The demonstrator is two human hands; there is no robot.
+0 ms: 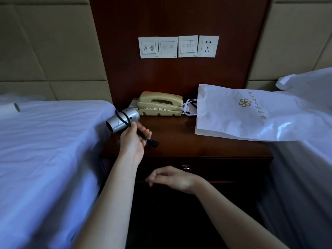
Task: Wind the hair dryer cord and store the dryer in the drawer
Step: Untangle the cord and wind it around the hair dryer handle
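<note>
Gripping hair dryer in left hand, cord looped loosely round barrel. Right hand slack, empty, near shut drawer. Risk: loops slipping, plug snagging on drawer.

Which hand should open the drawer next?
Right. The right hand hangs free just beside the drawer handle, while the left hand grips the dryer with its cord wound round it.

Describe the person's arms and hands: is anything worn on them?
The left forearm and the right forearm are bare down to the frame's edge: no sleeve, watch or bracelet shows. The left hand and the right hand wear no gloves; no ring shows on the visible fingers.
</note>
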